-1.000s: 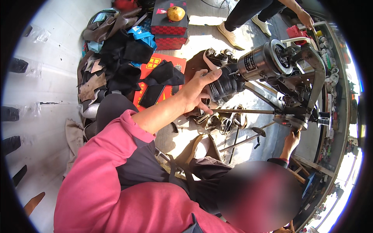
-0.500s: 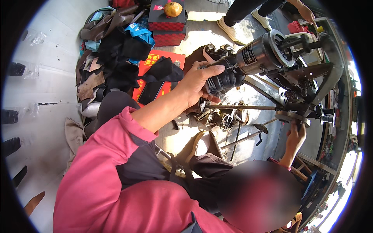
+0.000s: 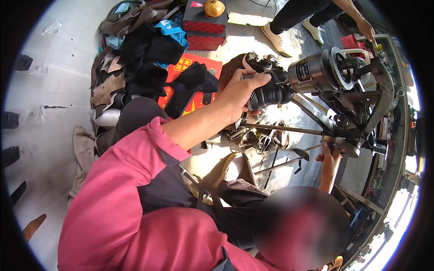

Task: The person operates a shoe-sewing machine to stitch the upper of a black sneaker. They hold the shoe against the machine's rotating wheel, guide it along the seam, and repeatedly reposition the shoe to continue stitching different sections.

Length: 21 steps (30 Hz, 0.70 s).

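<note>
A black shoe (image 3: pixel 276 94) is gripped in my left hand (image 3: pixel 242 92), thumb on top and fingers curled beneath it. The shoe sits against the working end of a metal shoe-sewing machine (image 3: pixel 312 72) with a silver cylindrical head. Lower on the machine is a round hand wheel (image 3: pixel 347 148). My right hand (image 3: pixel 330 160) is at the near left rim of this wheel, its fingers bent against the edge. Where the machine meets the shoe, the contact is too small to make out.
Leather scraps (image 3: pixel 144 54) are heaped at left, beside a red box (image 3: pixel 217 67) bearing a dark phone (image 3: pixel 180 104). Stacked boxes (image 3: pixel 203 40) hold a round fruit (image 3: pixel 214 8). Scissors (image 3: pixel 263 145) lie below the machine's metal bars. Another person's shoe (image 3: pixel 275 40) and hand (image 3: pixel 365 30) are beyond.
My right hand has moved left around the hand wheel's rim. My left hand keeps its hold on the shoe at the machine. The whole view has shifted slightly.
</note>
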{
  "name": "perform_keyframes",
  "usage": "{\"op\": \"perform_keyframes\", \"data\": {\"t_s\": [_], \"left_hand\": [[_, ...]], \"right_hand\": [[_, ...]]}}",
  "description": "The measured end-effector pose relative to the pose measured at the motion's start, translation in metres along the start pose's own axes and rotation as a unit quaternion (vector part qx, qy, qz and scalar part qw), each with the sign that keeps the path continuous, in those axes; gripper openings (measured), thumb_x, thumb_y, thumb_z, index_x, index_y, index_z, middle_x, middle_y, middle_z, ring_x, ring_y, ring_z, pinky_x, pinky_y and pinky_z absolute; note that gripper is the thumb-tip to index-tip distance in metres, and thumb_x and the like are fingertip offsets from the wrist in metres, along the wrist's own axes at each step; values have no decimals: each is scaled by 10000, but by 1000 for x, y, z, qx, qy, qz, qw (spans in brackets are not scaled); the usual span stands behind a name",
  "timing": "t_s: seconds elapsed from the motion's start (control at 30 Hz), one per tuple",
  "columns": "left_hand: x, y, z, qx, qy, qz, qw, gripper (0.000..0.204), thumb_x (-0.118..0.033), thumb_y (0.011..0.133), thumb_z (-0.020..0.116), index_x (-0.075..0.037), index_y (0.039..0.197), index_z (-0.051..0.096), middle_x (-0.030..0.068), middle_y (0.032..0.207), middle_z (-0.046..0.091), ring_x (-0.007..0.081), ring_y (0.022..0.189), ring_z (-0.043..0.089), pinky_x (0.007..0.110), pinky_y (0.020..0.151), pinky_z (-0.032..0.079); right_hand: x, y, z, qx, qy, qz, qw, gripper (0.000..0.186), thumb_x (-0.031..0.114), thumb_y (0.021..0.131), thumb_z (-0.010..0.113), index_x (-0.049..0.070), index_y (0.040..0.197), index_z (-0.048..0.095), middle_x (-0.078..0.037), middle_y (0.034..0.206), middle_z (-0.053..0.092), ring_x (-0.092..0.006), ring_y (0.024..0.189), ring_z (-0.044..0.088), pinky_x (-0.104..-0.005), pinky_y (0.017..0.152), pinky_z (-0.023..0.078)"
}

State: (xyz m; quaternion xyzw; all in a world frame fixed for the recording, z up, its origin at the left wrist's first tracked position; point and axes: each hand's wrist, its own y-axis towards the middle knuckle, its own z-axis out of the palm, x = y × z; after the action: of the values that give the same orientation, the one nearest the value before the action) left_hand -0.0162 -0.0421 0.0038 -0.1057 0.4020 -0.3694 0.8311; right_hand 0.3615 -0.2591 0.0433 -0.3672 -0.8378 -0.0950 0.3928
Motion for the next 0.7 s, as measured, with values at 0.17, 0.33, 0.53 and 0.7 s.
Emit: {"op": "perform_keyframes", "data": {"t_s": [0.17,0.33,0.53,0.7], "left_hand": [[0,-3,2,-3,6,12,1000,701,-416,881,865,-137,1370,447,96,1167,667,206,899,728,441,597,587],[-2,-5,4,-16,9,25,1000,712,-398,862,882,-146,1374,456,80,1175,672,179,882,710,424,605,566],[-2,-4,4,-20,17,31,999,723,-394,855,886,-150,1386,462,67,1182,672,160,907,699,405,618,545],[1,-6,6,-35,33,37,998,697,-382,858,883,-153,1372,471,48,1144,664,146,855,696,372,611,540]], "right_hand": [[-12,20,-67,-231,-5,-67,971,149,163,984,681,38,1053,725,-15,760,653,-97,532,523,-273,492,415],[-73,42,-30,-141,-71,33,987,167,217,1002,697,58,1052,695,-30,730,639,-111,527,582,-294,486,465],[-2,2,-3,28,-16,10,999,266,264,1022,704,28,915,649,3,679,571,-107,528,580,-284,520,473],[-9,16,-68,-244,-82,-87,963,211,242,1021,684,45,1071,741,9,747,608,-108,565,524,-272,547,417]]}}
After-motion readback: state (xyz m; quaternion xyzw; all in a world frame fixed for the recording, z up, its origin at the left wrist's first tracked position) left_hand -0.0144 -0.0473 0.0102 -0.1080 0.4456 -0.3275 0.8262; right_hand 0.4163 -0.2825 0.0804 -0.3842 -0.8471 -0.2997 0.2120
